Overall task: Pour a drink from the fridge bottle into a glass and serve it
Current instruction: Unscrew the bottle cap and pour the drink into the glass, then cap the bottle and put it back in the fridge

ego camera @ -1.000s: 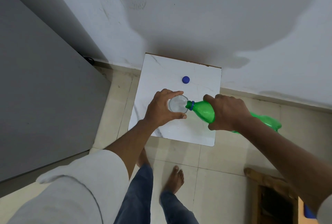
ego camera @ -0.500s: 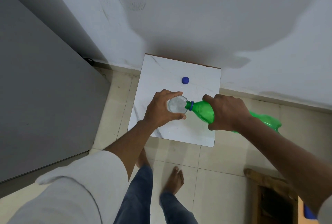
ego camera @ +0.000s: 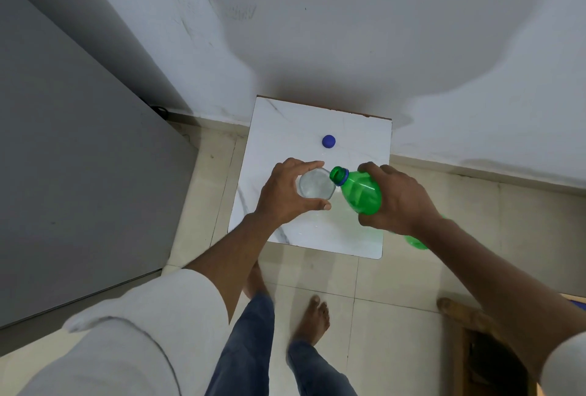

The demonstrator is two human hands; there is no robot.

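A clear glass [ego camera: 315, 183] stands on the small white marble-top table [ego camera: 285, 129], and my left hand [ego camera: 287, 192] is wrapped around its side. My right hand [ego camera: 401, 197] grips a green plastic bottle [ego camera: 360, 191] by its upper body. The bottle is uncapped, with a blue neck ring, and its open mouth sits just beside the glass rim, angled upward. The bottle's lower end pokes out below my right wrist. The blue bottle cap [ego camera: 328, 141] lies on the table behind the glass.
The grey fridge side [ego camera: 73, 173] fills the left. A white wall stands right behind the table. My bare feet [ego camera: 312, 321] are on the tiled floor in front of it. A wooden piece of furniture [ego camera: 469, 332] sits at the lower right.
The bottle has tipped back up from its near-horizontal pouring tilt, so its mouth now points upward at the glass rim. My left hand has stayed on the glass.
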